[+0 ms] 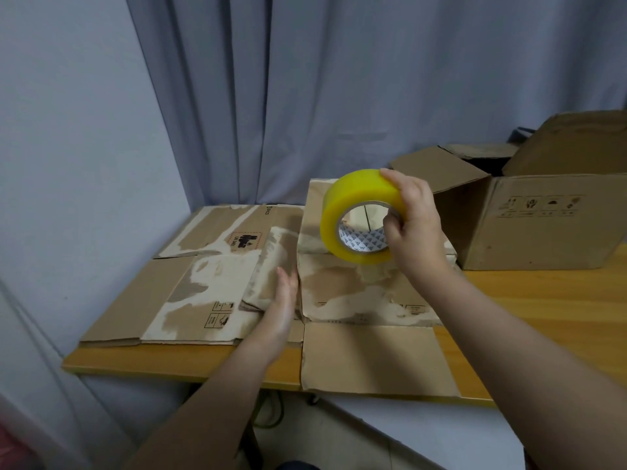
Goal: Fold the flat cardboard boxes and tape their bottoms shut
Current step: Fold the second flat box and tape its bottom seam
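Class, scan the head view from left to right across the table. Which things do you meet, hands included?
flattened cardboard box → left hand → yellow tape roll → right hand → open cardboard box

Am facing grey-blue curtain point(305, 79) hanging in long folds behind my table. Plain pale wall point(68, 130) closing in on my left. Wooden table point(543, 317), yellow front edge, spreading before me. Pale floor point(407, 435) showing below, cable point(273, 423) looping under tabletop. Soft, even light falling.
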Demonstrator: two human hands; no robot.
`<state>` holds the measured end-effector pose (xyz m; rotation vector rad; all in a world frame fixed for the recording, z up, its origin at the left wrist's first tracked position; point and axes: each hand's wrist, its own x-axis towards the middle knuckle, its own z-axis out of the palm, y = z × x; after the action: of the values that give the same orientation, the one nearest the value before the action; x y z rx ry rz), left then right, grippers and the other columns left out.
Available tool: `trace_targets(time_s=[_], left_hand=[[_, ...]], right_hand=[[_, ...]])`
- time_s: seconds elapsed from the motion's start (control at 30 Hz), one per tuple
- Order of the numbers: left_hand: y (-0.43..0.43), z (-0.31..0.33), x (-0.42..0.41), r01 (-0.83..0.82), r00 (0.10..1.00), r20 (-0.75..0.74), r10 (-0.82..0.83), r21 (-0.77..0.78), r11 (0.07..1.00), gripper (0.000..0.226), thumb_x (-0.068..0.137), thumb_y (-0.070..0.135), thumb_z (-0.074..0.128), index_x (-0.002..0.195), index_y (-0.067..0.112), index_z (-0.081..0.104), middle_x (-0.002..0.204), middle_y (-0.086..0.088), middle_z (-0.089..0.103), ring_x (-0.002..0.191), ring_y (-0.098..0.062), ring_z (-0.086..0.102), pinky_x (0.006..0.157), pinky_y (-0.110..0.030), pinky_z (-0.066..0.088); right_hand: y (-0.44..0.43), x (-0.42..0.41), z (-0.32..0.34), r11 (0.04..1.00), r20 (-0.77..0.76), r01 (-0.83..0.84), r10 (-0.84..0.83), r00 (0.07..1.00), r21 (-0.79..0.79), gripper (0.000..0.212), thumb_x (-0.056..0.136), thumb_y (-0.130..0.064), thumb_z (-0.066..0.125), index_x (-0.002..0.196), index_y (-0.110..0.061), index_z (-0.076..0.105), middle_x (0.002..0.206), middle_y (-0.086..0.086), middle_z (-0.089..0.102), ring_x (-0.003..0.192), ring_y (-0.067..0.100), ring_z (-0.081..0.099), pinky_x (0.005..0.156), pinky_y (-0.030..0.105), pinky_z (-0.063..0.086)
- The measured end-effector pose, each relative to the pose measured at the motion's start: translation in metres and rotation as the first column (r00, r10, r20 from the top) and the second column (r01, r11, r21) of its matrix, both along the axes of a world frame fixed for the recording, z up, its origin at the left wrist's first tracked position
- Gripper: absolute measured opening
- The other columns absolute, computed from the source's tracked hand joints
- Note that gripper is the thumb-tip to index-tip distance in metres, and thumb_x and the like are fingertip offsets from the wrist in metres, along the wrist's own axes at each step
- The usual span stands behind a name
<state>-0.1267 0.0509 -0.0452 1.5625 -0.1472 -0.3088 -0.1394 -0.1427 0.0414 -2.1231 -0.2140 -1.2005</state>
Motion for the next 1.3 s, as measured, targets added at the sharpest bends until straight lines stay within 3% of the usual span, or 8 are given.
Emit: trace_targets(time_s=[0.1,0.17,0.43,0.77,0.9,1.03,1.17,1.3], left_hand=[[0.027,0.003,0.023,-0.011,0.949,0.312,-0.050,0.192,0.981,0.046,0.101,0.038,0.037,0.146,0.038,0.027,0.155,0.012,0.025,0.144,-0.009,0.021,0.115,-0.029,0.019],[0.037,0.008,0.034,0.003,0.830,0.520,-0.202,0.357,0.934,0.061,0.099,0.015,0.047,0.142,0.048,0.019,0.156,0.018,0.017,0.143,0.001,0.014,0.116,-0.025,0.015],[0.031,0.029,0.075,-0.235,0.530,0.667,-0.524,0.709,0.664,0.086,0.083,0.035,0.071,0.151,0.024,0.019,0.157,0.011,0.006,0.142,-0.004,-0.001,0.120,-0.031,0.004],[0.029,0.039,0.080,-0.263,0.394,0.773,-0.497,0.613,0.745,0.058,0.091,0.043,0.047,0.140,0.012,0.044,0.148,-0.001,0.038,0.134,-0.001,0.025,0.113,-0.019,0.013],[0.030,0.020,0.082,-0.252,0.504,0.722,-0.474,0.648,0.719,0.073,0.091,0.055,0.048,0.152,0.025,0.021,0.157,0.001,0.025,0.144,-0.013,0.022,0.117,-0.041,0.024],[0.026,0.006,0.080,-0.294,0.553,0.687,-0.471,0.690,0.661,0.098,0.079,0.056,0.063,0.152,0.034,0.001,0.160,0.007,0.011,0.147,-0.013,0.008,0.120,-0.044,0.010],[0.029,0.020,0.073,-0.283,0.526,0.787,-0.322,0.519,0.806,0.065,0.090,0.040,0.058,0.148,0.025,0.031,0.152,0.009,0.029,0.143,-0.008,0.022,0.119,-0.036,0.018],[0.022,0.016,0.055,-0.404,0.358,0.909,-0.212,0.356,0.843,0.044,0.085,0.016,0.067,0.129,0.012,0.059,0.132,-0.006,0.057,0.124,-0.008,0.048,0.107,-0.018,0.033]], right_hand=[[-0.003,-0.001,0.000,1.000,-0.014,-0.003,0.002,1.000,-0.022,0.065,0.076,0.010,0.049,0.135,-0.016,0.049,0.122,0.013,0.048,0.103,0.015,0.044,0.080,0.028,0.039],[-0.003,-0.001,0.001,0.999,-0.018,-0.002,0.002,1.000,-0.033,0.064,0.076,0.010,0.050,0.135,-0.015,0.048,0.122,0.013,0.048,0.102,0.014,0.044,0.080,0.027,0.038],[-0.005,0.000,0.001,0.999,-0.026,0.006,-0.007,1.000,-0.039,0.065,0.076,0.007,0.049,0.135,-0.018,0.048,0.121,0.012,0.047,0.102,0.015,0.044,0.080,0.027,0.037],[-0.007,0.005,0.001,0.998,-0.023,-0.001,-0.001,1.000,-0.071,0.065,0.075,0.006,0.049,0.135,-0.020,0.048,0.122,0.010,0.047,0.104,0.012,0.043,0.081,0.004,0.029],[-0.009,0.006,-0.001,0.998,-0.011,-0.024,0.023,1.000,-0.051,0.065,0.075,0.004,0.049,0.134,-0.024,0.046,0.121,0.010,0.047,0.105,0.014,0.044,0.082,0.009,0.032],[-0.010,0.005,-0.003,0.998,0.014,-0.036,0.037,0.999,-0.060,0.068,0.074,0.003,0.048,0.130,-0.035,0.038,0.118,0.005,0.045,0.104,0.010,0.042,0.083,0.008,0.032],[-0.009,0.004,-0.003,0.997,0.014,-0.053,0.054,0.998,-0.052,0.070,0.075,0.005,0.049,0.130,-0.035,0.038,0.120,0.003,0.044,0.105,0.004,0.040,0.085,0.003,0.031],[-0.008,0.001,-0.001,0.998,0.006,-0.043,0.043,0.999,-0.052,0.062,0.079,0.000,0.055,0.132,-0.029,0.046,0.122,0.003,0.047,0.108,0.007,0.042,0.086,0.007,0.032]])
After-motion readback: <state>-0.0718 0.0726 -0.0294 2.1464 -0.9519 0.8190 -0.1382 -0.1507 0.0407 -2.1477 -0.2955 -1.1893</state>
